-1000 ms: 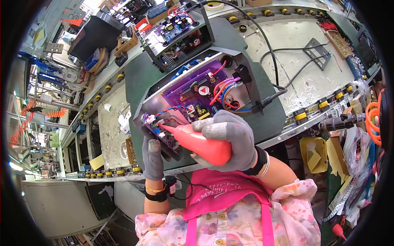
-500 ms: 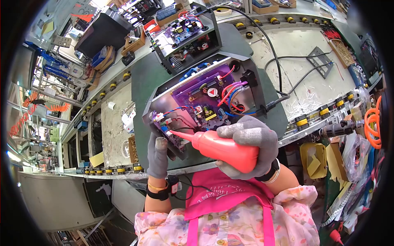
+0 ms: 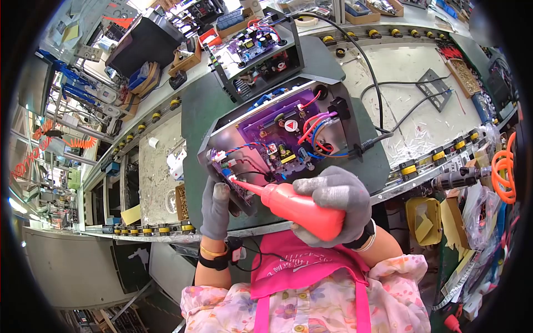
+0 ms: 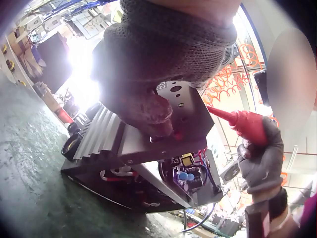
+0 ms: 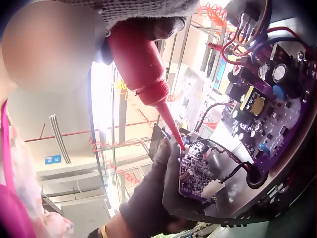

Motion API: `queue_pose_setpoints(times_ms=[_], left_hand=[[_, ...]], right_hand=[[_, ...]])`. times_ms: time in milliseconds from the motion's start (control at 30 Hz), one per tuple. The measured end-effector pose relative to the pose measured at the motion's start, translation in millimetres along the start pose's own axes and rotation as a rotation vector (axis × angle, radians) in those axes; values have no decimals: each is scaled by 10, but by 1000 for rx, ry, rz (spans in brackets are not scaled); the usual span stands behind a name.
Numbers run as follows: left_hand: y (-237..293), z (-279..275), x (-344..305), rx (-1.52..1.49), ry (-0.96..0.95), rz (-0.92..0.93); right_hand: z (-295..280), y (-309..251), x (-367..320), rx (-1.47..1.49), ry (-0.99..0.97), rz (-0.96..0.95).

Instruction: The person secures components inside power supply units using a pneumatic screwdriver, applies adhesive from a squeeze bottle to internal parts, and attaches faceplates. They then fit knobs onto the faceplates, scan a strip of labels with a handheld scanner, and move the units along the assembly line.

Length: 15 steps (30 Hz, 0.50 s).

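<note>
My gloved right hand (image 3: 355,202) grips a red squeeze bottle (image 3: 302,208), fingers wrapped round its body. The bottle's thin nozzle (image 5: 171,124) slants down, its tip right at a small circuit board (image 5: 195,171) inside the end panel of an open metal case (image 3: 226,134). My gloved left hand (image 3: 214,213) holds that panel from outside; in the right wrist view its thumb lies along the panel's edge. A purple main board (image 3: 261,119) with red, blue and pink wires fills the case. In the left wrist view, the left hand (image 4: 153,54) hides part of the case.
A second open case (image 3: 261,66) stands just behind the first on the green mat (image 3: 194,111). A black power cable (image 3: 383,136) runs off to the right. Roller tracks (image 3: 408,164) edge the bench, with white scraps (image 3: 419,139) and a metal bracket (image 3: 436,89) beyond.
The nozzle tip has moved along the small board toward my body, the right hand and bottle going with it. The left hand keeps hold of the panel. The head view has shifted slightly.
</note>
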<state>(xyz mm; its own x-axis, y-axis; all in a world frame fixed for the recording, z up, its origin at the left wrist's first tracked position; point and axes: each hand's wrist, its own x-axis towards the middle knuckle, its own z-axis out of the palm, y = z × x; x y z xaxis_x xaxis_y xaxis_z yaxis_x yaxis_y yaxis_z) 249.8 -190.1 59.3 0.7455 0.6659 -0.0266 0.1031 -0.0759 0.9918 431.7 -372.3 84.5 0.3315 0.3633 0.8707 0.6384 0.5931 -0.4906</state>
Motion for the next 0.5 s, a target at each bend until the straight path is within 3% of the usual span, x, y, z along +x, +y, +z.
queue_pose_setpoints(times_ms=[133, 200, 400, 500], left_hand=[[147, 39, 76, -18, 25, -12], [309, 14, 147, -85, -18, -95], [214, -76, 460, -115, 64, -45], [148, -165, 517, -109, 38, -13]], right_hand=[[-23, -76, -84, -171, -175, -189], [50, -77, -123, -404, -80, -394], [24, -27, -308, -298, 178, -136], [-10, -20, -432, -285, 114, -87]])
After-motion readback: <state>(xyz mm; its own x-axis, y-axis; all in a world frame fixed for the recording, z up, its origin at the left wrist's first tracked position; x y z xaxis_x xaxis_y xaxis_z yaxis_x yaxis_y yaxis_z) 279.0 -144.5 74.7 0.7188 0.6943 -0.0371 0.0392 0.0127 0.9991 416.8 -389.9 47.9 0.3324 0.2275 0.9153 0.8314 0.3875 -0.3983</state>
